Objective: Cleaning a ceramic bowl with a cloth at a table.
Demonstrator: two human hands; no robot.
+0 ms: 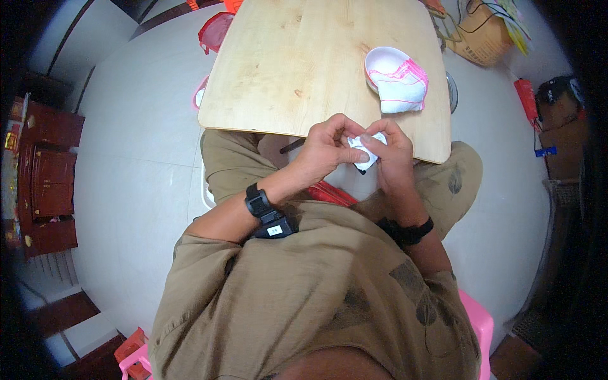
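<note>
Both of my hands meet just over the near edge of a light wooden table (294, 61), pinching a small, crumpled white wrapper or cloth (368, 159) between them. My left hand (335, 142) grips it from the left with thumb and fingers; my right hand (394, 154) holds its upper right part. A small dark tip sticks out below the white piece; what it belongs to is hidden. Beyond my right hand, a white bowl (385, 59) stands on the table, with a folded white cloth with pink edging (403, 92) draped over its near right side.
Pink plastic chair parts (479, 323) show at my sides. A red basket (216, 32) is beyond the table's left edge. A cardboard box or bag (484, 40) and a red object (526, 99) lie to the right. A dark red wooden cabinet (52, 175) stands far left.
</note>
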